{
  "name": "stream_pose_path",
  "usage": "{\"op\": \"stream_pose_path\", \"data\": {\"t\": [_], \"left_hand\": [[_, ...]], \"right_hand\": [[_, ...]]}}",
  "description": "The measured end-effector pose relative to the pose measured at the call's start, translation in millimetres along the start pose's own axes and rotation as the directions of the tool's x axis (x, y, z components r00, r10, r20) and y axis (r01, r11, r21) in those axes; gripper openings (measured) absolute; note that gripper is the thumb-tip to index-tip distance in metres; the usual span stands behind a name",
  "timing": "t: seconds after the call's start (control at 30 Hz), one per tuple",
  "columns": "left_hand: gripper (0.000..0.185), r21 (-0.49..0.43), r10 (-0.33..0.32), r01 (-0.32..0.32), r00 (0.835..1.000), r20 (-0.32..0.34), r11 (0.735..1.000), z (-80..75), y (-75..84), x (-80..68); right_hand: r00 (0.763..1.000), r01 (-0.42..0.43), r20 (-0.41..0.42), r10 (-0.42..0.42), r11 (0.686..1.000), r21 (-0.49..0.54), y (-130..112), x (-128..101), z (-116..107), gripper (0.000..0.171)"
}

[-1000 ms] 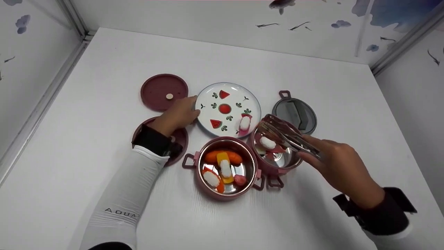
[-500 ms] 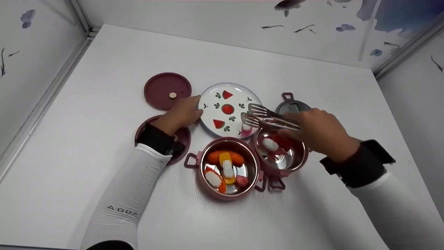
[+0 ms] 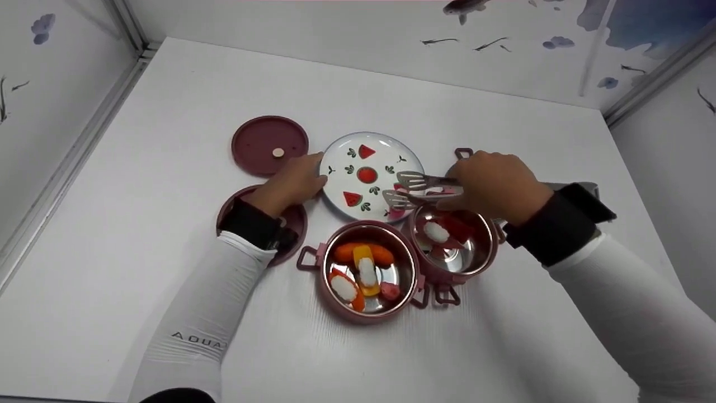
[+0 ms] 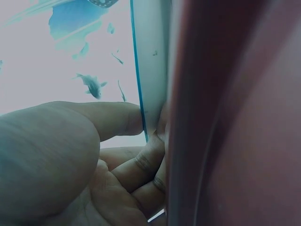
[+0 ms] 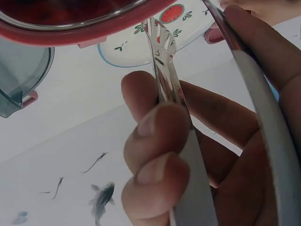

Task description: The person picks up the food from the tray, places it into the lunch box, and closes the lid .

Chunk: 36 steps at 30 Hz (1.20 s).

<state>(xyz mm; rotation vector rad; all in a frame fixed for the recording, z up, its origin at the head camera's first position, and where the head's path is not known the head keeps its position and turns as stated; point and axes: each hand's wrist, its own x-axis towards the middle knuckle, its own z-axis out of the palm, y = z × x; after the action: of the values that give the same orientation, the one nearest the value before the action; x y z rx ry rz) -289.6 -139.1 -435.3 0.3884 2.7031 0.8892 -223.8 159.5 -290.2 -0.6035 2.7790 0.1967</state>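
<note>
My left hand (image 3: 296,178) grips the left rim of a white plate (image 3: 386,146) painted with watermelons; in the left wrist view the thumb and curled fingers lie at its edge. My right hand (image 3: 495,184) holds metal tongs (image 5: 164,70) with slotted tips, fingers wrapped around one arm and thumb along the other. The tips are apart, over the plate's right side. Beneath them a pink toy sushi piece (image 3: 397,213) lies on the plate, partly covered. Just below the tongs, the right pot (image 3: 447,275) holds a white-topped toy sushi (image 3: 436,232) and red pieces.
The front pot (image 3: 363,318) contains a toy carrot (image 3: 382,254), a yellow sushi (image 3: 366,271), an orange sushi (image 3: 344,287) and a small pink piece (image 3: 390,291). Burgundy lids (image 3: 265,134) lie at the left. A grey see-through lid (image 5: 23,70) is mostly hidden behind my right hand.
My right hand has moved the tongs up and left, from over the right pot to over the plate, and their tips have spread. The left hand keeps its grip on the plate.
</note>
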Motion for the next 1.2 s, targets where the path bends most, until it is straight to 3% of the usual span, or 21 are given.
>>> {"op": "stream_pose_path", "data": {"t": [0.3,0.57,0.83,0.97,1.1,1.2], "left_hand": [[0.041,0.017,0.022,-0.022,1.0,-0.016,1.0,-1.5,2.5,-1.6],[0.039,0.017,0.006,-0.006,1.0,-0.011,1.0,-1.7,3.9,-1.0],[0.041,0.017,0.005,-0.005,1.0,-0.011,1.0,1.3,0.2,-1.2],[0.041,0.011,0.01,-0.01,1.0,-0.006,1.0,2.0,1.4,-1.5],[0.04,0.004,0.011,-0.011,1.0,-0.005,1.0,1.3,2.6,-1.2],[0.04,-0.001,0.017,-0.017,1.0,-0.006,1.0,0.6,1.8,-1.7]], "right_hand": [[1.0,0.023,-0.001,-0.023,0.999,-0.025,-8,7,-7,0.027],[0.998,0.056,-0.031,-0.058,0.998,-0.037,-7,3,2,0.027],[0.981,0.096,-0.17,-0.092,0.995,0.017,-4,0,22,0.03],[0.967,0.092,-0.244,-0.075,0.994,0.059,-4,-8,30,0.042],[0.941,0.084,-0.337,-0.041,0.99,0.116,-2,-25,39,0.05],[0.906,0.104,-0.423,-0.037,0.985,0.136,2,-42,49,0.049]]}}
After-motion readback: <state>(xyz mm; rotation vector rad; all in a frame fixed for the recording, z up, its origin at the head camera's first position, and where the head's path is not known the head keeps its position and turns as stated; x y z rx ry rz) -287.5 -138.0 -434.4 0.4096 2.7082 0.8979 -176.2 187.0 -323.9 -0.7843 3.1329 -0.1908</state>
